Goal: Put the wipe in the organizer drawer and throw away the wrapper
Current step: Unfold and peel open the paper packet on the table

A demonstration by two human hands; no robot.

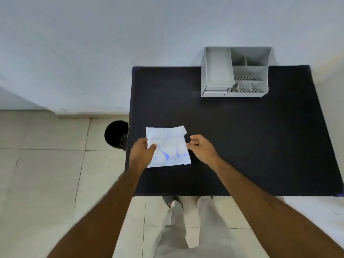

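Note:
A white wrapper (168, 146) with blue print lies flat on the black table (242, 142), near its left side. My left hand (142, 153) pinches the wrapper's left edge between thumb and fingers. My right hand (202, 148) hovers just right of the wrapper, fingers loosely curled, holding nothing. I cannot tell whether the wipe is inside the wrapper. The grey organizer (235, 71) stands at the table's far edge, its drawer (216, 89) at the front left looking shut.
A black bin (116, 134) stands on the tiled floor just left of the table's left edge. A pale wall runs behind the table. My legs show below the table's near edge.

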